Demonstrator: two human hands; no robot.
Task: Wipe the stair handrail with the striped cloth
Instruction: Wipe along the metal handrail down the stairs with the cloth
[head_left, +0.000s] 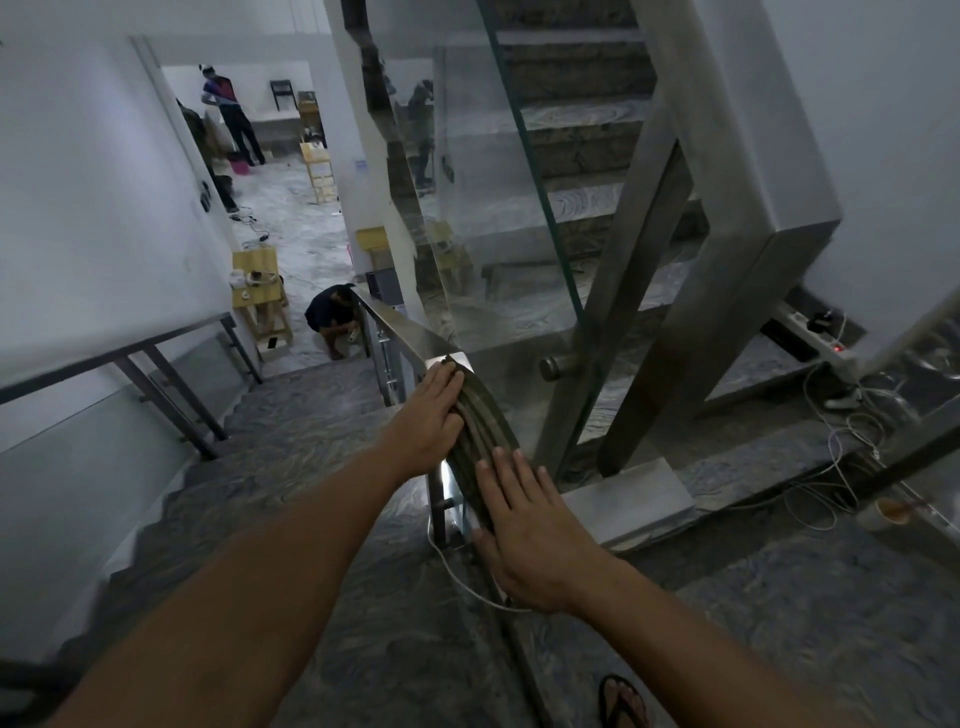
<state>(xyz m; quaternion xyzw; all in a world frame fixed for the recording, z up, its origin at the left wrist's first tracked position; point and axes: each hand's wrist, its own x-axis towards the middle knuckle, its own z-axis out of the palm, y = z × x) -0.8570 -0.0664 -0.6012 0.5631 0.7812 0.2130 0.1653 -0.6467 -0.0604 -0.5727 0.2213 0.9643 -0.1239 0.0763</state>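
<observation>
Two bare forearms reaching in from the near edge, one from the left and one from the right. Right hand (524, 525) laid flat, fingers spread and straight, palm pressing on the near part of the striped cloth (480, 436); not curled around it. Left hand (428, 418) likewise flat and open, fingers together, resting against the cloth's left side a little farther off. Hands apart, one cloth between them. Cloth dark olive with paler stripes running lengthwise, draped over the top end of the stair handrail (402, 325), covering its corner where the metal rail turns downward. Bare shiny stretch of that rail sloping away to the far left, down the flight. One second rail (119, 348) along the left wall, dark, on slanted posts. One glass panel (519, 218) standing just right of the cloth, with one round metal fitting (558, 366). One white cable (457, 571) looping under the right hand. One sandalled foot (623, 701) at the near bottom edge. One crouching person (330, 317) at the foot of the stairs; one standing person (228, 111) in the far room.
</observation>
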